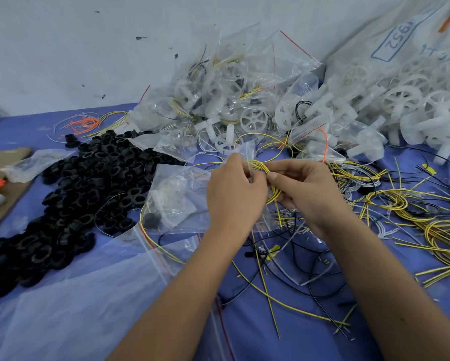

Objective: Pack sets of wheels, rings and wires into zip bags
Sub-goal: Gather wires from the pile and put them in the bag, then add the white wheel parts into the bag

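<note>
My left hand (234, 194) and my right hand (307, 188) meet over the middle of the blue table. Between them they pinch a looped bundle of yellow wires (260, 166), and the left hand also grips the mouth of a small clear zip bag (244, 152). Another clear zip bag (177, 196) with a black ring inside lies just left of my left hand. A big heap of black rings (88, 183) spreads across the left. White plastic wheels (414, 110) are piled at the back right.
Filled zip bags (231, 95) are heaped at the back centre against the wall. Loose yellow, black and grey wires (401, 204) cover the right side. Empty zip bags (88, 295) lie at the front left. A cardboard sheet (7, 178) sits at the left edge.
</note>
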{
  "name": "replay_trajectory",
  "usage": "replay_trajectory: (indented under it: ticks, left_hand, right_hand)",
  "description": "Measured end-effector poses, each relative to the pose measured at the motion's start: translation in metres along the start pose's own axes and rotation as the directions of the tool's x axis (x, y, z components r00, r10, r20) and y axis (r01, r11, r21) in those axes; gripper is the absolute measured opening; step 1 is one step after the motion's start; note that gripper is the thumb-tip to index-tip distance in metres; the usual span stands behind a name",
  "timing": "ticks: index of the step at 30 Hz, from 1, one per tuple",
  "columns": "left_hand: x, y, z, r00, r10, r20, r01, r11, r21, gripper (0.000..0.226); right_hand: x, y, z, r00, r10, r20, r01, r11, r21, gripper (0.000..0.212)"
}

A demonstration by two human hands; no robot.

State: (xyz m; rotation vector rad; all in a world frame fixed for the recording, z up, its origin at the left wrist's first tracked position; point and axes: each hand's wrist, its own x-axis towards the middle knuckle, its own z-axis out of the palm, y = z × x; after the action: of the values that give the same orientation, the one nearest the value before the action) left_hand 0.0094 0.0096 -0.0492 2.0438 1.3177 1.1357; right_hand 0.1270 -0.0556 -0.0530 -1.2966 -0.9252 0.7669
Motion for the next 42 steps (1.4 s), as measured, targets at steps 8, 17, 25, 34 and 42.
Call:
replay_trajectory:
  ticks: [8,17,25,34,42]
  left_hand:
    - [0.006,0.006,-0.004,0.981,0.179,0.068,-0.179,0.984,-0.008,0.023]
    - [0.006,0.014,-0.008,0.938,0.294,0.182,-0.261,0.947,-0.187,0.032]
    - [0.008,0.012,-0.013,0.897,0.341,0.281,-0.246,0.913,-0.324,0.023]
    - [0.002,0.018,-0.009,0.899,0.31,0.31,-0.175,0.903,-0.393,0.022]
    - [0.006,0.029,-0.021,0.851,0.308,0.426,0.023,0.787,-0.616,0.024]
  right_hand:
    - [-0.007,-0.004,0.003,0.987,-0.057,0.15,0.088,0.974,-0.209,0.019]
    - [-0.006,0.001,0.008,0.987,-0.077,0.139,0.139,0.839,-0.526,0.015]
    - [0.002,0.006,0.006,0.985,0.113,-0.132,-0.093,0.985,0.146,0.025]
    - [-0.007,-0.001,0.004,0.968,-0.059,0.243,0.118,0.965,-0.234,0.036]
    - [-0.01,-0.005,0.012,0.934,0.031,0.356,-0.142,0.946,0.29,0.022]
